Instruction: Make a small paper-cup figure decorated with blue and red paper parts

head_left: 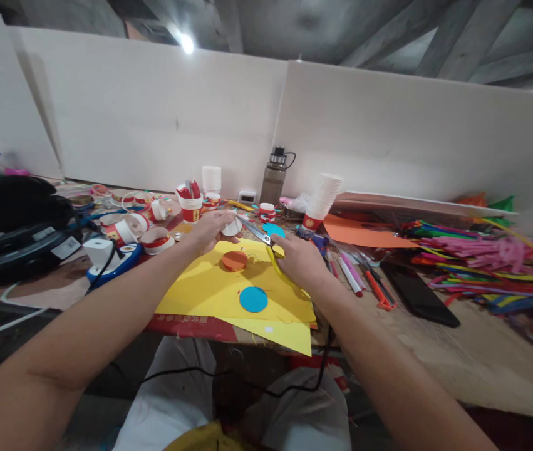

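Observation:
My left hand (212, 230) holds a small white paper piece (231, 226) above the yellow paper sheet (200, 291). My right hand (298, 258) grips yellow-handled scissors (260, 236), their blades open and pointing left at the white piece. On the yellow sheet lie an orange disc (234, 260) and a blue disc (253, 299). Another blue round piece (274, 230) lies just behind the scissors.
Cut paper cups and red-white rings (146, 222) crowd the left back, with a stack of white cups (323, 197) and a dark bottle (274, 176) behind. Markers (351, 272), a black phone (419, 293) and coloured pipe cleaners (482, 257) lie right. Black devices (12, 232) sit left.

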Tool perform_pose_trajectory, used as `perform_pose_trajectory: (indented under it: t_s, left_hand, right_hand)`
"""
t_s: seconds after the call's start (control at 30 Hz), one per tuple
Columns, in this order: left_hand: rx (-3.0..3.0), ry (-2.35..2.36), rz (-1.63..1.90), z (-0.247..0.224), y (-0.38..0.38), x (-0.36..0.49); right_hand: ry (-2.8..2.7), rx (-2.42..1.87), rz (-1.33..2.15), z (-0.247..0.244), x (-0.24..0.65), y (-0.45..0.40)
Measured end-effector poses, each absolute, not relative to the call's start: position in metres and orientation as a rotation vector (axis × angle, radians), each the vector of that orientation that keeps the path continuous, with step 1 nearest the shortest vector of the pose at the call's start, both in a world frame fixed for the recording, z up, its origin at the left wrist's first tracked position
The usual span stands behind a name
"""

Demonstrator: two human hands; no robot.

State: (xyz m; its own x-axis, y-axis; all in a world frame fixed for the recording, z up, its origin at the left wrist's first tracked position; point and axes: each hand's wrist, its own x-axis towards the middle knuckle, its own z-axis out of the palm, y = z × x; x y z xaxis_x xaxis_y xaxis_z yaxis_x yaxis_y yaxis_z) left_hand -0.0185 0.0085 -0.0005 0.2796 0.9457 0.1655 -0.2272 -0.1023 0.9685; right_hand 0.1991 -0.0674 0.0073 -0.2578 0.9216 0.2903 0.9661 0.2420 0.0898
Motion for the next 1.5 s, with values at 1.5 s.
perform_pose_trajectory:
  t_s: [1.5]
  left_hand:
    - [1.832,0.819,0.948,-0.011,-0.015,0.002]
  right_hand:
    - [-1.948,-1.129,0.417,0.0,0.191,-0.06]
